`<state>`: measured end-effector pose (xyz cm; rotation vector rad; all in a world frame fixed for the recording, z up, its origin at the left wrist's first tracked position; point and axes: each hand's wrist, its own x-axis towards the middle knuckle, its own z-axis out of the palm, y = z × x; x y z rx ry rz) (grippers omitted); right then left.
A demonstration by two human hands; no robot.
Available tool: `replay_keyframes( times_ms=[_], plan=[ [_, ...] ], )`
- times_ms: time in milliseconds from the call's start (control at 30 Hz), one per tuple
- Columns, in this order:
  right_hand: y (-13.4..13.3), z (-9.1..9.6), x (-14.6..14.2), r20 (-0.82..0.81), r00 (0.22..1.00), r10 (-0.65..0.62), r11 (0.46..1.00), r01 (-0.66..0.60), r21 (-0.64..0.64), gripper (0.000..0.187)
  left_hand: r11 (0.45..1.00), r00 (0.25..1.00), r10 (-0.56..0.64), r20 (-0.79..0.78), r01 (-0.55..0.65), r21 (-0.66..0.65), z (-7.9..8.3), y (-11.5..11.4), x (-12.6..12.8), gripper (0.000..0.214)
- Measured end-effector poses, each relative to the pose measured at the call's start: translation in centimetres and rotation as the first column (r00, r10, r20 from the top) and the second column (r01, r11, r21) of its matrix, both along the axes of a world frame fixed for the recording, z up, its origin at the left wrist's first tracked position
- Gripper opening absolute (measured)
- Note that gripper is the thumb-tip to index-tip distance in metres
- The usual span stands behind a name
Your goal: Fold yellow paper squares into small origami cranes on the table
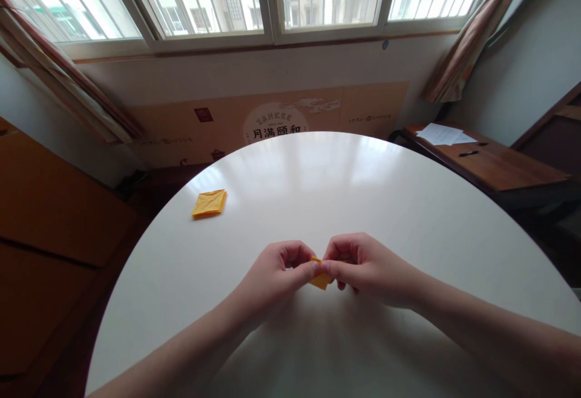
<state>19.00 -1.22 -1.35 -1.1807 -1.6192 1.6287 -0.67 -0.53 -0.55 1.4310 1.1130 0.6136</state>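
Close together over the front middle of the white round table [254,204], my two hands pinch a small piece of folded yellow paper [320,281]. The thumb and fingers of my left hand [288,268] grip its left side. From the right, my right hand [356,262] holds it with the thumb pressed on top, the thumb tips nearly meeting. Much of the paper is hidden behind my fingers. Farther back on the left lies a flat stack of yellow folded paper squares [209,204], apart from both hands.
A wooden side table [499,159] beyond the right edge bears white paper sheets [445,134] and a dark pen [468,153]. Behind the table, a printed cardboard panel [172,123] leans below the barred windows. An orange-brown cabinet [49,204] stands at the left.
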Motion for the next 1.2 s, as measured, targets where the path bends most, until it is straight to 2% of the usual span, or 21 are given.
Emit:
replay_keyframes(
  times_ms=[200,333,533,667,767,833,933,1033,1100,1200],
  plan=[
    [-0.5,0.6,-0.1,0.066,0.997,-0.041,0.97,0.024,0.242,0.02,1.0,1.0,-0.014,-0.014,0.015,0.011,0.0,0.2,-0.1,0.018],
    [-0.7,0.7,0.1,0.079,0.995,-0.06,0.951,0.033,0.308,0.018,0.999,0.999,-0.038,-0.026,0.038,0.015,0.1,0.3,-0.4,0.019],
    [-0.1,1.1,1.0,0.047,0.994,-0.101,0.949,0.082,0.303,0.02,0.999,0.996,-0.047,-0.075,0.048,0.021,0.2,0.2,-0.6,0.018],
    [0.8,1.1,2.2,0.01,0.989,-0.149,0.962,0.142,0.231,0.021,0.995,0.991,-0.002,-0.137,0.016,0.1,0.4,0.2,-0.8,0.016],
    [1.0,0.9,2.5,0.058,0.994,-0.089,0.983,0.078,0.163,0.022,0.976,0.99,0.04,-0.133,-0.01,0.219,0.5,0.1,-0.9,0.017],
    [0.9,0.7,2.1,0.103,0.994,-0.044,0.99,0.03,0.137,0.018,0.961,0.992,0.027,-0.123,0.008,0.276,0.5,0.0,-0.9,0.02],
    [0.4,0.3,1.3,0.163,0.987,-0.005,0.98,-0.028,0.2,0.004,0.943,0.99,0.0,-0.139,0.047,0.329,0.4,-0.2,-0.8,0.021],
    [0.1,-0.1,0.7,0.19,0.982,0.006,0.957,-0.061,0.283,0.011,0.93,0.987,-0.005,-0.159,0.063,0.363,0.3,-0.3,-0.8,0.019],
    [0.0,-0.2,0.6,0.178,0.984,0.006,0.958,-0.057,0.283,0.017,0.927,0.985,-0.004,-0.173,0.068,0.369,0.3,-0.3,-0.9,0.018],
    [-0.1,-0.2,0.8,0.152,0.988,0.013,0.961,-0.054,0.27,0.036,0.926,0.98,0.008,-0.199,0.068,0.372,0.3,-0.2,-0.8,0.021]
  ],
)
